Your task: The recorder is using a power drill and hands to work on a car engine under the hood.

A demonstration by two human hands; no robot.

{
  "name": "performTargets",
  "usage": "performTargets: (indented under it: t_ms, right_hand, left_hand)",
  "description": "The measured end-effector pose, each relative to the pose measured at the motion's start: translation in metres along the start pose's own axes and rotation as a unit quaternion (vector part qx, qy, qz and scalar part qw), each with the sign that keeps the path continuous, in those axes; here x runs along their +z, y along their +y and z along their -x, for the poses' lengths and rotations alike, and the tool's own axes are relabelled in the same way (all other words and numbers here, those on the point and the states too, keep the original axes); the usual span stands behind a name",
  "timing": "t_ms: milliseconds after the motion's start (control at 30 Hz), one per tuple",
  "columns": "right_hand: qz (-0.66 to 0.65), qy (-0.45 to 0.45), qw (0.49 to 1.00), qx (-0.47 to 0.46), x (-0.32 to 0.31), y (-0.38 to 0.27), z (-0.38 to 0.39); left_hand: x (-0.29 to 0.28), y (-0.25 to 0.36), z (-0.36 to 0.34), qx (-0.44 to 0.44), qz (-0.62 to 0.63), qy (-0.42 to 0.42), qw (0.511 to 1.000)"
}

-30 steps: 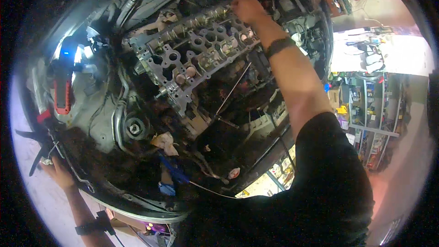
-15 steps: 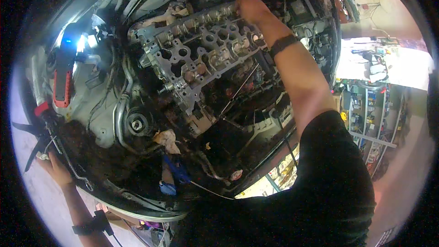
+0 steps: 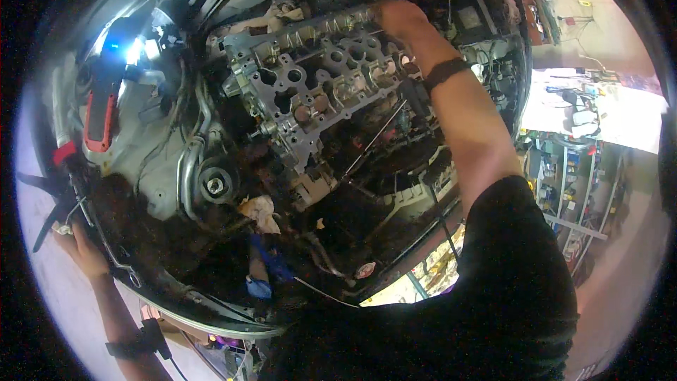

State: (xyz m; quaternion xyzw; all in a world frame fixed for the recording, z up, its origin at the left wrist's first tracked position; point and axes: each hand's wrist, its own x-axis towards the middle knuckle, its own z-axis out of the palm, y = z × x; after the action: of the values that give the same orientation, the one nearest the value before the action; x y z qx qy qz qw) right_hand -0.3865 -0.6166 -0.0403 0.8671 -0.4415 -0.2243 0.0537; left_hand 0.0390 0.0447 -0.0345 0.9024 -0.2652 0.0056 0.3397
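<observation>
right hand [image 3: 403, 20] is nearer, at the upper-right end of the long, slanting cylinder head [image 3: 307, 88]; left hand [image 3: 84, 250] by a black-handled tool [image 3: 49, 228]; cannot tell either's openness or hold.

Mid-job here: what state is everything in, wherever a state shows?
work light: lit
engine bay: open
cylinder head: top uncovered
pale wad: crumpled
right hand: at the cylinder head's far end, grip hidden
left hand: grip unclear

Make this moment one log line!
Right hand: at grey metal cylinder head's end | Left hand: near long ring-ended metal rod | Red-and-black work lamp: lit
</observation>
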Motion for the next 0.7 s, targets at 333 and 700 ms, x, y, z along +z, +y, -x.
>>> performTargets:
  t_ms: [333, 700]
  right_hand:
    - [-0.002, -0.015, 0.999, 0.034, -0.002, -0.01, 0.003]
    - [-0.051, 0.102, 0.992, 0.056, -0.013, 0.01, 0.035]
  left_hand:
    - [-0.001, -0.006, 0.003, -0.024, 0.057, 0.002, 0.998]
    - [0.008, -0.011, 0.004, 0.068, -0.151, 0.049, 0.985]
